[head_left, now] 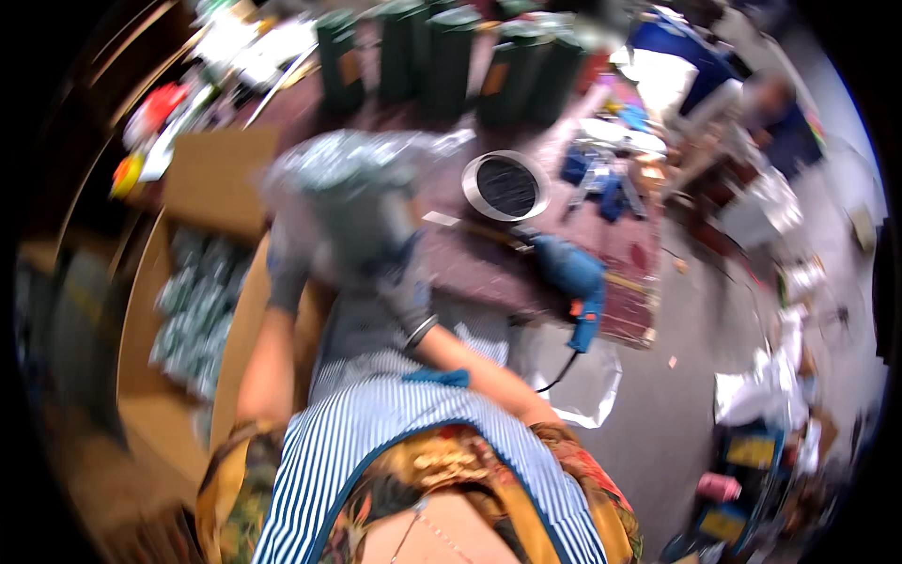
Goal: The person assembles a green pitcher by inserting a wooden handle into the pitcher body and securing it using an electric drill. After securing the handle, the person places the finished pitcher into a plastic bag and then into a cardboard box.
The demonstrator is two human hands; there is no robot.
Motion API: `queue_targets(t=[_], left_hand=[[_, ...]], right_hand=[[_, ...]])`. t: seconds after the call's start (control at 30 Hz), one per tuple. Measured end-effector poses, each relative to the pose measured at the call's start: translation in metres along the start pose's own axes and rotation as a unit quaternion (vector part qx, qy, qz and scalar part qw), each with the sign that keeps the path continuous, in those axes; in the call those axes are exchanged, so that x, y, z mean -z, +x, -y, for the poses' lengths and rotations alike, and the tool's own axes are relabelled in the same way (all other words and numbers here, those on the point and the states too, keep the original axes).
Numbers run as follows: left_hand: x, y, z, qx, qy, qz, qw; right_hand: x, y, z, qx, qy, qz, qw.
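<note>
Both my hands wear grey work gloves and grip a dark green, tall-sided thing in a clear plastic bag (362,221), held over the table's near edge. My left hand (287,271) is closed at its left side. On its lower right side my right hand (406,289) is closed. Motion blur smears the bagged thing, and its exact kind cannot be made out. Loose bag plastic puffs out over its top. Just left of my left hand stands an open cardboard box (141,329) with several green things in clear bags (199,315) inside.
On the dark red table (451,268) lie a blue power drill (568,268) with a cord and a roll of tape (505,186). Several dark green upright containers (449,61) line its far side. A white plastic bag (578,376) hangs below. Someone (780,113) sits at far right.
</note>
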State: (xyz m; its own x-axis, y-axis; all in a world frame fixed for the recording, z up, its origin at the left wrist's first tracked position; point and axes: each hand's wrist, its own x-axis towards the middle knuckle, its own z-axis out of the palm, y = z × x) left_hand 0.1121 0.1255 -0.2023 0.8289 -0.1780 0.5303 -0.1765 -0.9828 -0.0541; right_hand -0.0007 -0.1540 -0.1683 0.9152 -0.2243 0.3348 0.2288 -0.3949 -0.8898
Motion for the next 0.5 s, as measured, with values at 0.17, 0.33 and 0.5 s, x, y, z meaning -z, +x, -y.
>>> queue_targets(t=[0.17, 0.33, 0.5], left_hand=[[0.267, 0.151, -0.113, -0.177, -0.29, -0.298, 0.892], [0.282, 0.209, -0.196, -0.303, 0.037, 0.256, 0.917], [0.291, 0.173, -0.148, -0.265, -0.153, 0.173, 0.936]], right_hand=[[0.01, 0.011, 0.0, 0.017, -0.086, -0.037, 0.995], [-0.002, 0.014, -0.004, 0.041, -0.123, -0.003, 0.992], [0.028, 0.021, -0.009, 0.034, -0.085, 0.043, 0.995]])
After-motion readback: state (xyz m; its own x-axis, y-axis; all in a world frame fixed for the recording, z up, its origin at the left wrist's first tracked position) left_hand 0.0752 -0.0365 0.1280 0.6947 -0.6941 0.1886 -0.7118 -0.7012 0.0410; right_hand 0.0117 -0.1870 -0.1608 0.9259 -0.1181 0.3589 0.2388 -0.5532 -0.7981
